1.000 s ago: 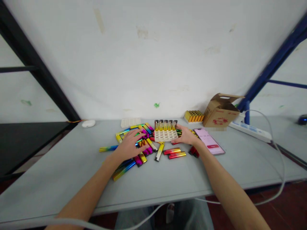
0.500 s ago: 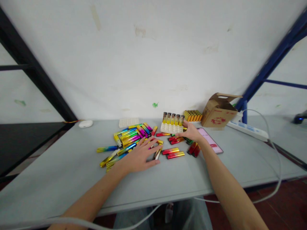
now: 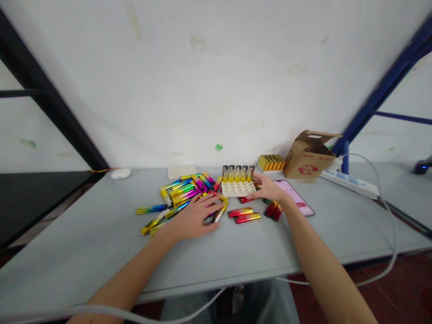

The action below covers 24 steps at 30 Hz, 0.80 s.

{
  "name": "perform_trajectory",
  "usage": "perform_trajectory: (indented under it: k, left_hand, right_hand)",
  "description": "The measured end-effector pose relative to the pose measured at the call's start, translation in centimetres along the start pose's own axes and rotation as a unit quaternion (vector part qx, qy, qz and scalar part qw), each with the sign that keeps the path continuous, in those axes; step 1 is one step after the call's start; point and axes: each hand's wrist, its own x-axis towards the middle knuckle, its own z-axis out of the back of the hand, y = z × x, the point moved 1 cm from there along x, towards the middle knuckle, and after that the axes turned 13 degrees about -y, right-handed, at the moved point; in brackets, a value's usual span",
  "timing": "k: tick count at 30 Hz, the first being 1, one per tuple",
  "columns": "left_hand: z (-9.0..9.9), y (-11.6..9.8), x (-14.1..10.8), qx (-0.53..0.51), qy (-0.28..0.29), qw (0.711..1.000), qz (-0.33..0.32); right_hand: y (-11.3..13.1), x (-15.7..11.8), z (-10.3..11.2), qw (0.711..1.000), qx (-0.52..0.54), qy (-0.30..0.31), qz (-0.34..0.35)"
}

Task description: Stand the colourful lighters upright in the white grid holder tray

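My left hand [image 3: 197,218] lies over the right side of a pile of shiny, multicoloured lighters [image 3: 184,195], fingers stretched out and spread. A lighter with a white side [image 3: 221,212] lies by its fingertips. My right hand [image 3: 268,188] grips the right end of a white tray with holes [image 3: 239,190], thumb at the front and fingers at the side. Along the tray's back row several lighters [image 3: 238,173] stand upright, dark ends up. In front of the tray lie two red and gold lighters [image 3: 245,215]. Darker red ones [image 3: 274,210] lie below my right wrist.
A second white holed tray [image 3: 182,172] lies by the wall. A full block of yellow lighters [image 3: 272,163] stands beside an open cardboard box [image 3: 308,157]. Farther right are a phone [image 3: 295,197] and a power strip [image 3: 351,183]. A white case [image 3: 120,174] sits at left.
The tray in my right hand has come slightly toward me and to the left, and now covers some red lighters. My left hand has shifted a little left over the pile.
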Motion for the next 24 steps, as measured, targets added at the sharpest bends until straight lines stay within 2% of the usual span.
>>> perform_trajectory:
  k: [3, 12, 18, 24]
  left_hand:
    - [-0.2, 0.5, -0.1, 0.009, -0.004, 1.000, 0.007]
    - [-0.6, 0.8, 0.1, -0.002, -0.035, 0.999, 0.009]
    - [-0.7, 0.9, 0.1, -0.007, -0.081, 0.997, 0.003]
    - [0.2, 1.3, 0.0, -0.022, -0.063, 0.998, 0.012]
  right_hand:
    - [0.1, -0.3, 0.0, 1.000, -0.002, 0.024, 0.008]
    - [-0.1, -0.4, 0.1, 0.998, -0.042, 0.031, 0.017]
    - [0.8, -0.4, -0.9, 0.998, -0.020, 0.060, 0.031]
    - [1.6, -0.6, -1.6, 0.995, 0.028, 0.092, 0.005]
